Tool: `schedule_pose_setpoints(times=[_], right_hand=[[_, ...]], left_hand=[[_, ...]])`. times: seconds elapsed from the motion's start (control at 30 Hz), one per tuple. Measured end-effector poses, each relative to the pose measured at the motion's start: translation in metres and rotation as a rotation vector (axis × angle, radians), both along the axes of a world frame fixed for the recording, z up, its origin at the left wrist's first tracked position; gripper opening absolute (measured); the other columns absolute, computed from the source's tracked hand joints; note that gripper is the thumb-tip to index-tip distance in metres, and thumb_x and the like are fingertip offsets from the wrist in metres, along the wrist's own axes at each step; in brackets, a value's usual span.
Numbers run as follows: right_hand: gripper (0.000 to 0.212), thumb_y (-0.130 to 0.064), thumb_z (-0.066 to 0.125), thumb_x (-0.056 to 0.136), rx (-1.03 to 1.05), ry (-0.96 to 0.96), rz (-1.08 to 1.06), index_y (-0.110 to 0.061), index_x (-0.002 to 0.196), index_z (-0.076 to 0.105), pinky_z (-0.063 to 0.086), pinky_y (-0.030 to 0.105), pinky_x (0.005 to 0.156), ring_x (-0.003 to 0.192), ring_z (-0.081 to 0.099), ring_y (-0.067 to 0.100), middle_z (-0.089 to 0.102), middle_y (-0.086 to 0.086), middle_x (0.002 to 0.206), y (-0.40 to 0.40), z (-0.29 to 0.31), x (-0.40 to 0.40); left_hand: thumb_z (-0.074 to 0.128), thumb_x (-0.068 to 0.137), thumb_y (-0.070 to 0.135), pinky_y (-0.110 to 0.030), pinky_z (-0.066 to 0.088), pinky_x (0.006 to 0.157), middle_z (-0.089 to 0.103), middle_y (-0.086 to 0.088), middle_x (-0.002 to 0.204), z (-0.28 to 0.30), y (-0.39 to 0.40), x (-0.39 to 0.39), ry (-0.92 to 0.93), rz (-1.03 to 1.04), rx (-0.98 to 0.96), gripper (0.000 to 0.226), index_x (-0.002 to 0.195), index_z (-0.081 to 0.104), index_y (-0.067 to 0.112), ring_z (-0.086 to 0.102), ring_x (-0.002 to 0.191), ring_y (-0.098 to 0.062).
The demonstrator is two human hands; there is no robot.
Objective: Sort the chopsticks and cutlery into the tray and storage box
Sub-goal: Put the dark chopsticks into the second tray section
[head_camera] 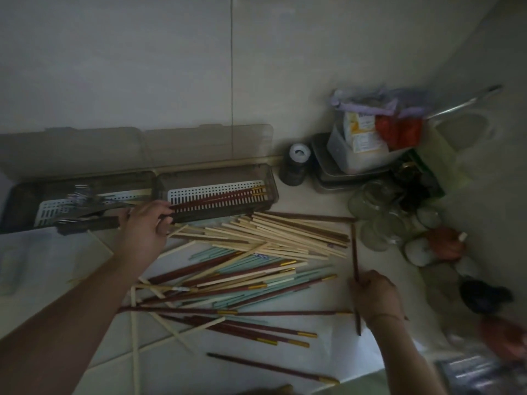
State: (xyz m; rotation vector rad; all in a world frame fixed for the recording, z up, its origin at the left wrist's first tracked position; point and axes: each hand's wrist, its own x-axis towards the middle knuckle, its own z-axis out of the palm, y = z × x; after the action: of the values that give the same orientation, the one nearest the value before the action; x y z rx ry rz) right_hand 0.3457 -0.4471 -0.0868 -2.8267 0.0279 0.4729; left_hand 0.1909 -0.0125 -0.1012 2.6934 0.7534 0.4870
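Note:
A long dark storage box (216, 169) with its lid up stands against the wall. Its right compartment holds a few brown gold-tipped chopsticks (219, 198) on a white slotted insert; its left compartment holds metal cutlery (81, 196). My left hand (144, 223) is at the box's front edge, fingers curled round the near ends of those brown chopsticks. My right hand (373, 295) grips one brown chopstick (354, 252), held nearly upright over the counter. A loose pile of chopsticks (256, 266), pale wood, teal and brown, covers the counter between my hands.
At the back right stand a dark bottle with a white cap (295, 163), stacked metal trays (336, 172) holding a plastic tub of packets, and several glass jars (379, 212). More clutter fills the right edge. A pale board (42, 258) lies at the left.

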Motion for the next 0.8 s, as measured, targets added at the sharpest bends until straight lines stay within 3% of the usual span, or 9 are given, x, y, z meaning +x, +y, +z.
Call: schedule_pose_setpoints(times=[0.2, 0.3, 0.37, 0.43, 0.47, 0.57, 0.67, 0.73, 0.8], right_hand=[[0.02, -0.036, 0.057, 0.088, 0.014, -0.011, -0.013, -0.018, 0.092, 0.066, 0.038, 0.028, 0.067, 0.091, 0.06, 0.031, 0.067, 0.011, 0.096, 0.0, 0.001, -0.002], [0.016, -0.03, 0.055, 0.091, 0.046, -0.002, -0.023, -0.017, 0.089, 0.064, 0.036, 0.028, 0.066, 0.081, 0.057, 0.03, 0.067, 0.013, 0.094, -0.002, 0.01, -0.004], [0.012, -0.025, 0.055, 0.092, 0.109, -0.024, -0.041, -0.016, 0.089, 0.063, 0.036, 0.028, 0.066, 0.072, 0.05, 0.026, 0.066, 0.013, 0.091, -0.002, 0.017, -0.006], [0.008, -0.02, 0.059, 0.09, 0.272, -0.063, -0.06, -0.018, 0.098, 0.06, 0.042, 0.03, 0.067, 0.071, 0.055, 0.024, 0.067, 0.01, 0.091, 0.001, 0.026, -0.011], [0.016, -0.016, 0.06, 0.09, 0.367, -0.096, -0.05, -0.022, 0.104, 0.057, 0.047, 0.031, 0.066, 0.071, 0.059, 0.022, 0.068, 0.008, 0.091, 0.004, 0.031, -0.015], [0.034, -0.007, 0.056, 0.09, 0.493, -0.266, 0.202, -0.033, 0.112, 0.057, 0.048, 0.024, 0.059, 0.068, 0.062, 0.012, 0.064, -0.001, 0.089, 0.024, 0.049, -0.023], [0.033, -0.012, 0.05, 0.094, 0.671, -0.274, 0.395, -0.039, 0.11, 0.06, 0.051, 0.022, 0.065, 0.073, 0.062, 0.01, 0.065, -0.004, 0.094, 0.059, 0.066, -0.024], [0.034, -0.018, 0.042, 0.092, 0.694, -0.326, 0.569, -0.028, 0.121, 0.058, 0.049, 0.016, 0.077, 0.084, 0.06, 0.004, 0.064, -0.011, 0.103, 0.086, 0.074, -0.025], [0.032, -0.015, 0.048, 0.087, 0.597, -0.463, 0.716, -0.015, 0.117, 0.062, 0.042, 0.005, 0.075, 0.079, 0.059, 0.002, 0.067, -0.007, 0.095, 0.115, 0.08, -0.021]], left_hand=[[0.049, 0.083, 0.026, -0.032, 0.022, 0.086, 0.069, -0.004, 0.11, 0.003, 0.0, 0.0, -0.003, -0.007, -0.007, 0.026, 0.094, 0.068, 0.012, 0.063, 0.099, -0.029], [0.049, 0.083, 0.025, -0.034, 0.024, 0.087, 0.069, -0.003, 0.109, 0.004, -0.001, 0.0, 0.002, -0.004, -0.016, 0.025, 0.092, 0.069, 0.012, 0.063, 0.099, -0.028], [0.05, 0.083, 0.025, -0.04, 0.03, 0.09, 0.069, -0.004, 0.108, 0.004, -0.001, 0.0, -0.007, -0.003, -0.028, 0.024, 0.091, 0.069, 0.012, 0.063, 0.098, -0.028], [0.049, 0.083, 0.026, -0.043, 0.032, 0.092, 0.069, -0.003, 0.108, 0.005, -0.002, 0.0, -0.01, -0.002, -0.025, 0.025, 0.091, 0.069, 0.013, 0.063, 0.097, -0.028], [0.049, 0.084, 0.026, -0.042, 0.031, 0.091, 0.069, -0.003, 0.108, 0.005, -0.002, 0.0, -0.009, 0.001, -0.023, 0.025, 0.091, 0.069, 0.013, 0.063, 0.097, -0.028], [0.046, 0.085, 0.029, -0.04, 0.029, 0.089, 0.069, -0.002, 0.107, 0.003, -0.002, -0.001, -0.014, 0.014, -0.018, 0.029, 0.09, 0.069, 0.013, 0.063, 0.095, -0.027], [0.04, 0.085, 0.034, -0.037, 0.028, 0.086, 0.07, -0.002, 0.104, 0.004, -0.003, -0.001, -0.024, 0.015, -0.009, 0.036, 0.089, 0.069, 0.014, 0.063, 0.092, -0.026], [0.042, 0.084, 0.031, -0.037, 0.028, 0.085, 0.069, -0.001, 0.104, 0.004, -0.004, -0.001, -0.026, 0.015, -0.006, 0.033, 0.089, 0.069, 0.014, 0.063, 0.092, -0.026], [0.044, 0.084, 0.027, -0.038, 0.028, 0.085, 0.069, 0.0, 0.104, 0.003, -0.004, -0.001, -0.027, 0.012, -0.004, 0.03, 0.089, 0.069, 0.014, 0.063, 0.093, -0.025]])
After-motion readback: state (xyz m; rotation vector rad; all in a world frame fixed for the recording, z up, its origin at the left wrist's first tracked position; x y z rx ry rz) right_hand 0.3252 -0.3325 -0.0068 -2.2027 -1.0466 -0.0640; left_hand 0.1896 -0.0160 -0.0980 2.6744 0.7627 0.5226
